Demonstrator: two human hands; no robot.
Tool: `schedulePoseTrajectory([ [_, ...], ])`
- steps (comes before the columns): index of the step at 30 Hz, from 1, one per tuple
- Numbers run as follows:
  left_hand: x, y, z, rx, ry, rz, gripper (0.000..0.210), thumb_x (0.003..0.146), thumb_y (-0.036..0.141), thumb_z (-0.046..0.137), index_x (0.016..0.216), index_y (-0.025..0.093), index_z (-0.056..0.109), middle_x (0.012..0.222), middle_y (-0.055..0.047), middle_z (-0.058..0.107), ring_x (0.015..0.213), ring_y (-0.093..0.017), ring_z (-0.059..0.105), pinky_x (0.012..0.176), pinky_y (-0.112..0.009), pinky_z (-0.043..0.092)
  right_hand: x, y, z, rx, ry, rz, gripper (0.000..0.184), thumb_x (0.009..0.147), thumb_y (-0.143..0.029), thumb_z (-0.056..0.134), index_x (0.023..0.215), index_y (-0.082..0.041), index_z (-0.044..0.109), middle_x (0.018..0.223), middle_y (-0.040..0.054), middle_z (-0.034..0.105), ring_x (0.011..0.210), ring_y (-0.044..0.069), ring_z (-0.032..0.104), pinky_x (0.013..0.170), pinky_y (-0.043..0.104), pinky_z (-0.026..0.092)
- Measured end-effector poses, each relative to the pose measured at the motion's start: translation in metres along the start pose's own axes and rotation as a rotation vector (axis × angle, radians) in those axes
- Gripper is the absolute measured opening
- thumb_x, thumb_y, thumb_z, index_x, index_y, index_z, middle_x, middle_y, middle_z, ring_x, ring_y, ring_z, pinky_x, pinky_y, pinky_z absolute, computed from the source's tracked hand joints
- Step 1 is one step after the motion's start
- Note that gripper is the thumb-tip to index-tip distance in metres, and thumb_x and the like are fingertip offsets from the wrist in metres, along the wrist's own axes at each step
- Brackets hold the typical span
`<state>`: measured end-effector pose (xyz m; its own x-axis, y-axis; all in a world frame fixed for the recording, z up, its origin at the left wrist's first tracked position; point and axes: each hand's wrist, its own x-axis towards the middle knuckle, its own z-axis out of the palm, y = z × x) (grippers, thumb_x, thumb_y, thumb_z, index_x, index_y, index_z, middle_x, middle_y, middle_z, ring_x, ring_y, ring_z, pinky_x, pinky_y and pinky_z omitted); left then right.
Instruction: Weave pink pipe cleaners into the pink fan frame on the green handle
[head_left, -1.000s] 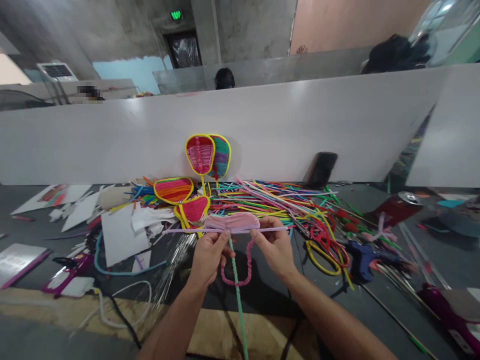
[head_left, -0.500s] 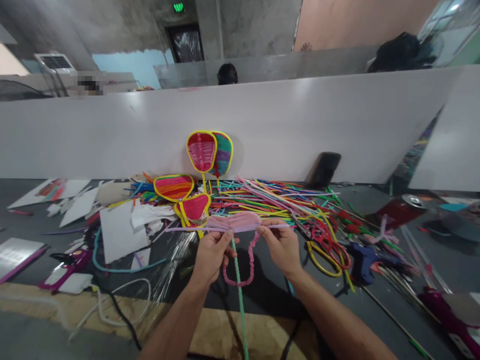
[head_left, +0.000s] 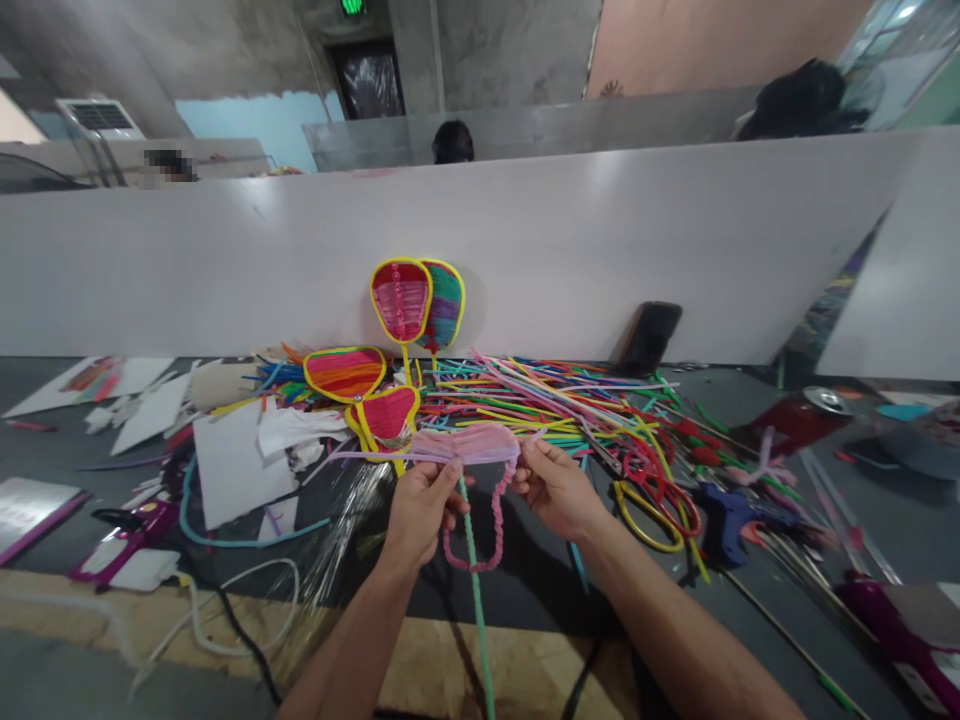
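Note:
Above the dark table I hold a half-woven pink pipe-cleaner fan (head_left: pixel 466 443). It has a green stem (head_left: pixel 474 590) running down toward me and a twisted pink loop (head_left: pixel 491 535) hanging below. My left hand (head_left: pixel 420 510) pinches the fan's left side. My right hand (head_left: pixel 553 487) grips the right end, where a lilac pipe cleaner (head_left: pixel 360 456) that crosses the weave bends around the edge. Its long free end sticks out to the left.
A heap of coloured pipe cleaners (head_left: pixel 570 395) lies behind the hands, with finished fans (head_left: pixel 417 302) leaning on the white partition (head_left: pixel 225 270). Scissors (head_left: pixel 656 500), a blue glue gun (head_left: pixel 724 515), a red can (head_left: pixel 802 418), a phone (head_left: pixel 649 338) and paper scraps (head_left: pixel 232 460) surround me. People sit beyond the partition.
The lilac pipe cleaner's right end, which stuck out straight past my right hand, is now bent in at the fan's edge. My right hand moved slightly left and closer to the weave.

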<state>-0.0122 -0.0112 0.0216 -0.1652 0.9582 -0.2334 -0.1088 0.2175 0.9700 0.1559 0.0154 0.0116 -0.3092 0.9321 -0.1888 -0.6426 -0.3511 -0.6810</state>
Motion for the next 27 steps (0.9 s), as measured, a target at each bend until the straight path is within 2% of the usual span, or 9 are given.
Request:
schedulePoseTrajectory([
  [3,0.0,-0.002,0.001,0.006,-0.007,0.0,0.041,0.067,0.052,0.067,0.066,0.012,0.058,0.052,-0.001,0.061,0.034,-0.006,0.048,0.027,-0.012,0.029,-0.002,-0.001,0.003,0.084,-0.037,0.04,0.022,0.066,-0.031,0.079,0.071,-0.015,0.064,0.054,-0.0046,0.052,0.047,0.003,0.044,0.044,0.014,0.037],
  [9,-0.003,0.001,0.006,-0.007,0.002,-0.015,0.043,0.063,0.053,0.069,0.065,0.012,0.057,0.065,-0.003,0.066,0.036,-0.005,0.049,0.026,-0.012,0.03,-0.003,-0.002,0.005,0.195,-0.027,0.039,0.02,0.064,-0.024,0.08,0.065,-0.016,0.062,0.051,-0.0062,0.051,0.042,0.002,0.039,0.041,0.012,0.035],
  [15,-0.005,0.002,0.009,0.001,-0.023,-0.018,0.043,0.063,0.054,0.069,0.065,0.012,0.059,0.049,0.001,0.058,0.034,-0.005,0.047,0.027,-0.012,0.029,-0.003,0.0,0.004,0.204,-0.061,0.047,0.018,0.064,-0.023,0.077,0.07,-0.015,0.062,0.047,-0.0075,0.047,0.039,0.001,0.033,0.041,0.012,0.035],
  [22,-0.006,-0.004,0.01,0.024,-0.058,-0.032,0.043,0.065,0.054,0.067,0.065,0.012,0.058,0.039,0.002,0.053,0.03,-0.005,0.042,0.027,-0.012,0.028,-0.006,-0.001,0.007,0.165,-0.132,0.037,0.02,0.058,-0.017,0.076,0.074,-0.015,0.063,0.044,-0.0091,0.04,0.039,0.001,0.027,0.037,0.012,0.026],
  [24,-0.006,-0.003,0.01,0.025,-0.052,-0.033,0.043,0.065,0.054,0.068,0.065,0.012,0.058,0.04,0.002,0.054,0.03,-0.005,0.042,0.027,-0.012,0.028,-0.005,0.0,0.007,0.152,-0.095,0.046,0.023,0.06,-0.02,0.077,0.078,-0.016,0.063,0.046,-0.0089,0.042,0.039,0.002,0.029,0.038,0.013,0.026],
  [27,-0.005,0.001,0.007,0.0,-0.011,-0.011,0.043,0.064,0.054,0.069,0.065,0.012,0.058,0.051,0.001,0.06,0.033,-0.005,0.046,0.027,-0.012,0.029,0.0,0.0,0.004,0.091,0.051,0.007,0.032,0.066,-0.033,0.075,0.092,-0.021,0.063,0.053,-0.0077,0.05,0.042,0.005,0.04,0.04,0.016,0.032],
])
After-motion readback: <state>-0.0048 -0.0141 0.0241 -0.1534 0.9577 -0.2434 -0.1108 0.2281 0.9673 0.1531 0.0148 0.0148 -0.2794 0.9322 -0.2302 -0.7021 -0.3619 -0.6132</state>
